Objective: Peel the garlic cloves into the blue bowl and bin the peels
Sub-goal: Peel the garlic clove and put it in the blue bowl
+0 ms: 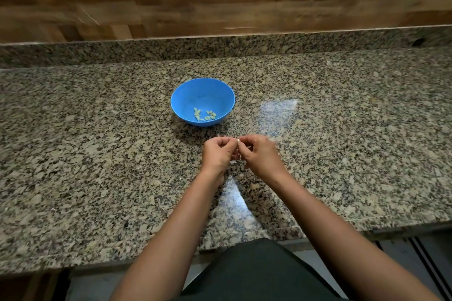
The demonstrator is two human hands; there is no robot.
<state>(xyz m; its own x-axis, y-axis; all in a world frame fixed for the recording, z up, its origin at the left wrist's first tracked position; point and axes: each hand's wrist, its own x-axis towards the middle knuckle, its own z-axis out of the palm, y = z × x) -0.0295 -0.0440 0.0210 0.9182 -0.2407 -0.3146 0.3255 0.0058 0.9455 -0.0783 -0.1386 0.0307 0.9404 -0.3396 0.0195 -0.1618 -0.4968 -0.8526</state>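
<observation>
Both hands meet just this side of the blue bowl (203, 95), left hand (217, 154) and right hand (260, 154) with fingers curled, pinching 1 small garlic clove (237, 140) between their tips above the speckled bench (97, 142). Peeled cloves (205, 115) lie in the bowl's bottom, near side

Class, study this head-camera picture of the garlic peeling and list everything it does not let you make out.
1. Garlic clove, head view: fingers of the left hand and right hand hide all but a white tip, so how far it is peeled is unclear.
2. Peeled cloves in the blue bowl, head view: too small to count.
3. Bin: outside the frame.
</observation>
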